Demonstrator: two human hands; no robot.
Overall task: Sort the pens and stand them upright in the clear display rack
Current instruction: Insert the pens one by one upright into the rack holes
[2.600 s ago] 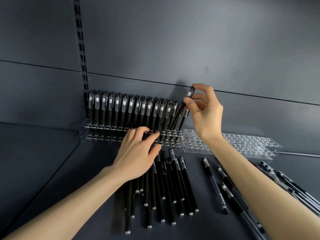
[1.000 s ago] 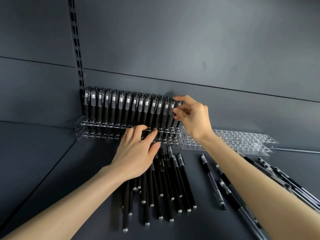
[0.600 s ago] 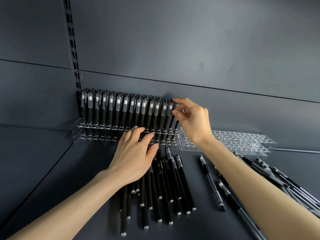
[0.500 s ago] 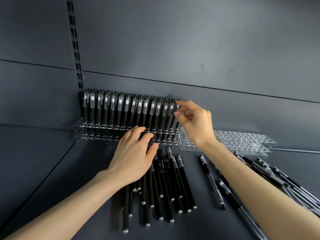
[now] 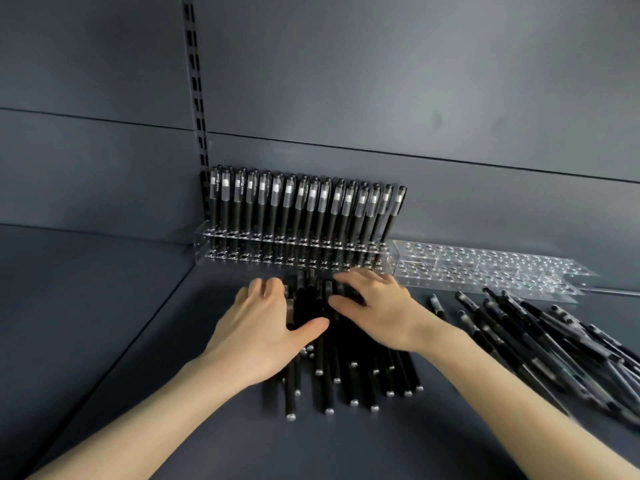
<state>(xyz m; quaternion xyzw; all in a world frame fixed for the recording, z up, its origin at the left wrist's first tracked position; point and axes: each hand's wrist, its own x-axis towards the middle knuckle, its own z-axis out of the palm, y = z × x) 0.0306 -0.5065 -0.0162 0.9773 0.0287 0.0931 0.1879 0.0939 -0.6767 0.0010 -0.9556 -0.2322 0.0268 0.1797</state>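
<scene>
A clear display rack [image 5: 207,245] stands against the back wall, with a row of black pens [image 5: 304,206] upright in it. The rightmost standing pen [image 5: 394,213] leans slightly. In front of the rack lies a pile of loose black pens [image 5: 349,382] on the shelf. My left hand [image 5: 266,327] rests palm down on the left part of that pile, fingers spread. My right hand [image 5: 377,306] lies palm down on the pile's far end, fingers apart, gripping nothing that I can see.
A second clear rack [image 5: 485,268] with bare holes sits to the right of the first. A heap of clear-barrelled black pens [image 5: 554,348] lies at the right. The dark shelf floor [image 5: 104,306] extends left; a slotted upright [image 5: 197,98] runs up the wall.
My right hand let go of the pen at the rack's right end and came down onto the loose pile. That pen now stands in the rack. My left hand stayed on the pile.
</scene>
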